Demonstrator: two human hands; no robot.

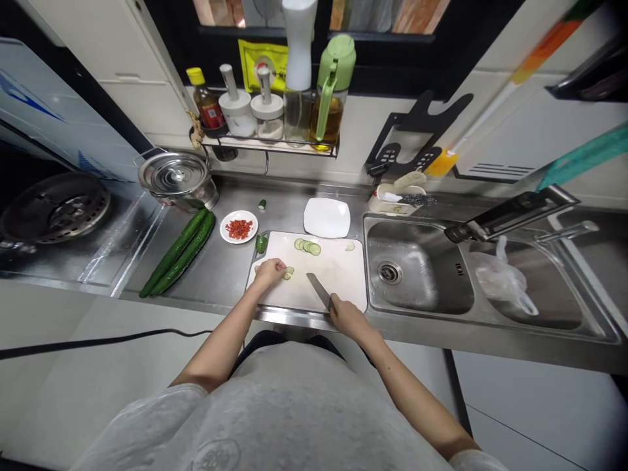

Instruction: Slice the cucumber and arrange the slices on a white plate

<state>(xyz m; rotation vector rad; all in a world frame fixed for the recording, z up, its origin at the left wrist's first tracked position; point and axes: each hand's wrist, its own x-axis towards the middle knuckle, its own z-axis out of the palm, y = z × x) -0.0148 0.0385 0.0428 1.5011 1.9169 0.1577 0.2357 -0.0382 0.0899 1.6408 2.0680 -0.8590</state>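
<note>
My right hand (347, 316) is wrapped round the handle of a kitchen knife (318, 288), its blade lying low over the white cutting board (338, 278). On the board's left side my left hand (268, 273) has its fingertips pinched at thin cucumber slices (288, 273). Behind them lies an overlapping row of cucumber slices (307, 246). A single pale piece (350, 246) sits near the back right corner, and a cut cucumber end (261, 243) rests at the back left corner.
Two whole cucumbers (179, 255) lie left, beside a plate of chopped red pieces (239, 229) and a lidded steel pot (179, 176). A white square plate (326, 217) stands behind the board. The sink (417, 261) adjoins its right side. Above is a condiment rack (275, 145).
</note>
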